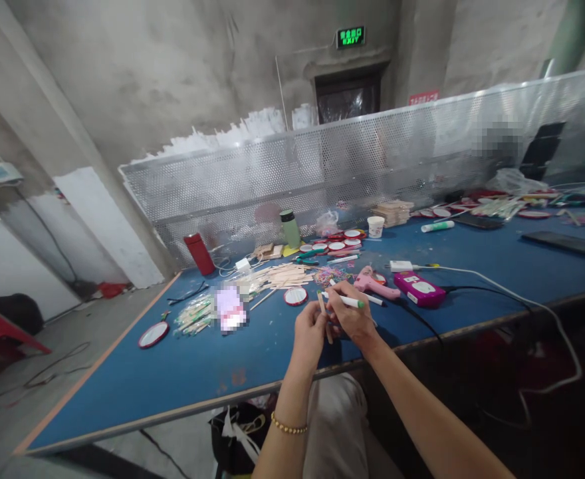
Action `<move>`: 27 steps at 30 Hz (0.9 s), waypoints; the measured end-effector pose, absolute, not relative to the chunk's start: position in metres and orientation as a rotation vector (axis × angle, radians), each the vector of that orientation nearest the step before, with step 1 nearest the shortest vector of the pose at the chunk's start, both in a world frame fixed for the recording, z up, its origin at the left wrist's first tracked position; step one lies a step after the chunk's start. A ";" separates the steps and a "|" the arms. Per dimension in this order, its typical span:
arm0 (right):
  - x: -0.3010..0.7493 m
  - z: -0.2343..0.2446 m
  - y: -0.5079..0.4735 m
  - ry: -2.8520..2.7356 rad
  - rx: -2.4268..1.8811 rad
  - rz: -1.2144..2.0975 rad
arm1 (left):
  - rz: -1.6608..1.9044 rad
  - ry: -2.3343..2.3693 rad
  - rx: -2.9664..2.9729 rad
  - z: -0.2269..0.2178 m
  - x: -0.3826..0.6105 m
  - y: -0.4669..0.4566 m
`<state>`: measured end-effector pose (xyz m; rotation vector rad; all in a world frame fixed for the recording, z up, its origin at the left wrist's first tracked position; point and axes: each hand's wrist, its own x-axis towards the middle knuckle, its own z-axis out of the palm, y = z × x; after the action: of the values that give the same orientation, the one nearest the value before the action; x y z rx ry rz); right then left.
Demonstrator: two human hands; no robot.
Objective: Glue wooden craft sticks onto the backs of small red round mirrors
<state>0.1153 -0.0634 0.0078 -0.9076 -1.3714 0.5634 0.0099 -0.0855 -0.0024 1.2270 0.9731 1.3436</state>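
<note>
My left hand (308, 330) pinches a wooden craft stick (322, 303) upright near the table's front edge. In my right hand (351, 316) is a white marker pen with a green end (351, 301), its other end towards the stick; whether it touches is too small to tell. A round white disc with a red rim (295, 296) lies just beyond my left hand. Behind my right hand are a pink glue gun (376, 283) and a scatter of thin colourful strips (333, 274). A heap of pale craft sticks (285, 275) is spread farther back.
The blue table (137, 392) also bears a magenta box (419, 289) with cables, a blurred phone (231, 307), bagged sticks (195, 314), a red bottle (199, 254), a green bottle (290, 230) and a white cup (375, 227). A perforated metal screen (252, 179) stands behind.
</note>
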 end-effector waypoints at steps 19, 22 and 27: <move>0.115 0.009 -0.064 -1.353 -0.913 0.573 | 1.344 0.977 1.236 -0.003 0.009 -0.084; 0.116 0.008 -0.063 -1.366 -0.896 0.565 | 1.353 0.980 1.249 -0.005 0.009 -0.083; 0.116 0.008 -0.062 -1.376 -0.897 0.559 | 1.359 0.982 1.254 -0.006 0.009 -0.083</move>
<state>0.1159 -0.0618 0.0078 -0.8972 -1.3757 0.5592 0.0091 -0.0829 -0.0065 1.2537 0.9820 1.3591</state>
